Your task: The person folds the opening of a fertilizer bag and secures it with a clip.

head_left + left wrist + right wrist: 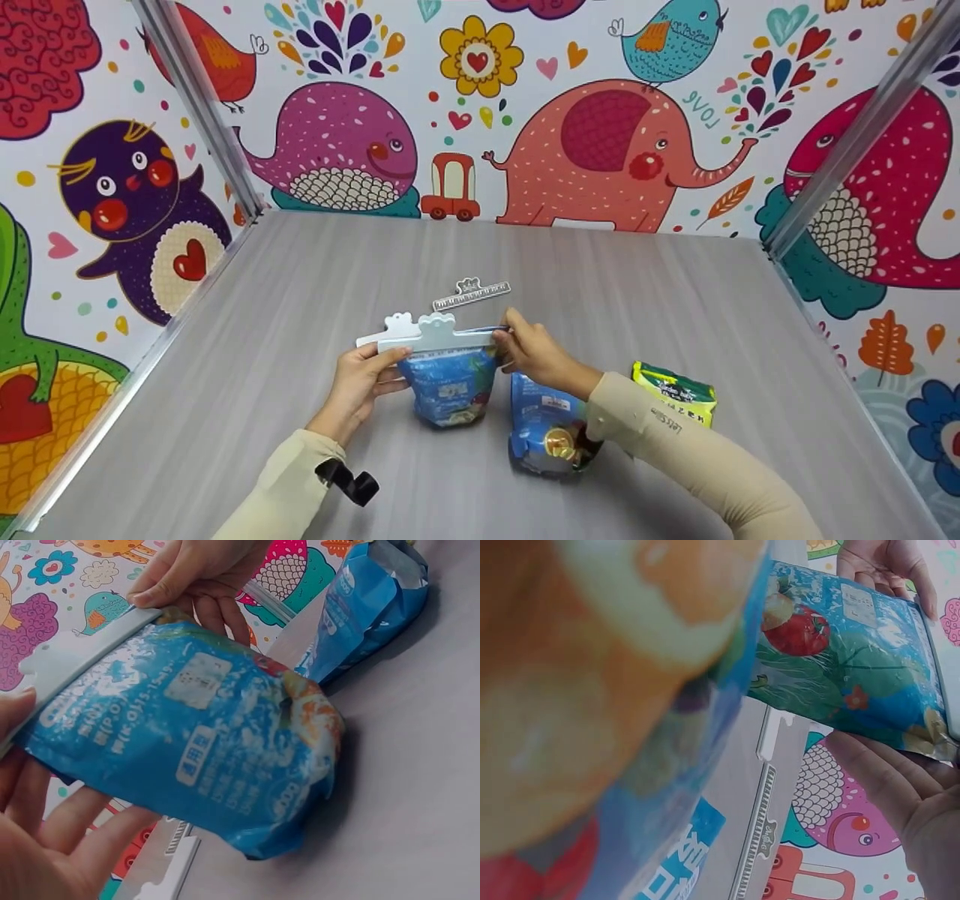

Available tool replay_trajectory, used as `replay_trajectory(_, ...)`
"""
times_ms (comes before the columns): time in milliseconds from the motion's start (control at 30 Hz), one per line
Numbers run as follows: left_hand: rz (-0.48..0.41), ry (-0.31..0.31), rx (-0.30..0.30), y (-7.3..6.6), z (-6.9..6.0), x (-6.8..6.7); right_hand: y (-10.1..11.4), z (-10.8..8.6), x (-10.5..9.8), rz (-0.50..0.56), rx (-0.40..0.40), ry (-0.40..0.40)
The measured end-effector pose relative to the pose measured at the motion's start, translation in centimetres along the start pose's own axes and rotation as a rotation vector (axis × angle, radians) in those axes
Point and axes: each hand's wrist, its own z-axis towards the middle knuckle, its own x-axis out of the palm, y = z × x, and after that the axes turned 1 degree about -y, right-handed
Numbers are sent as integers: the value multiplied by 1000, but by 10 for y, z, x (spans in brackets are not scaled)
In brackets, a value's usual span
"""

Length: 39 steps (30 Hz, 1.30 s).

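Note:
A blue plastic packet (pixel 452 386) with printed vegetables is held up above the table. A pale long bag clip (pixel 437 335) lies across its top edge. My left hand (pixel 358 386) pinches the clip's left end, thumb in front, with the other fingers (pixel 97 829) spread behind the packet. At the opposite end, my right hand (pixel 536 351) pinches the clip and packet corner between thumb and forefinger. Whether the clip's jaws are fully closed over the packet cannot be told.
Behind the packet lie a white bag clip (pixel 400 323) and a clear ruler-like clip (pixel 471 294). A second blue packet (pixel 551 424) stands below my right wrist. A yellow-green packet (pixel 679 394) is beyond the right forearm. Patterned walls (pixel 480 112) enclose the table.

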Motion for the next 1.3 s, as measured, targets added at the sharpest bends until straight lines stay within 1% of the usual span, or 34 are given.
replay_trajectory(100, 0, 10, -31, -2, 1, -1, 2, 0, 0, 44, 45, 8)
replay_trajectory(267, 4, 67, -102, -6, 4, -6, 4, -1, 1, 133, 121, 33)
replay_trajectory(367, 15, 97, -146, -7, 7, -9, 7, -2, 2, 170, 169, 57)
replay_trajectory(533, 36, 135, -188, -10, 8, -12, 11, -3, 4, 229, 265, 80)
replay_trajectory(633, 43, 130, -204, -11, 8, -13, 12, -2, 6, 281, 309, 81)
replay_trajectory(767, 51, 91, -226, -11, 10, -13, 11, -1, 9, 345, 340, 82)
replay_trajectory(867, 59, 75, -240, -10, 12, -12, 9, 0, 11, 384, 370, 77)
replay_trajectory(1067, 68, 70, -259, -8, 15, -12, 5, 2, 12, 447, 449, 72)
replay_trajectory(1167, 76, 70, -264, -7, 16, -12, 3, 4, 12, 458, 482, 80)
replay_trajectory(1300, 78, 85, -271, -6, 16, -13, 1, 5, 13, 469, 519, 85)
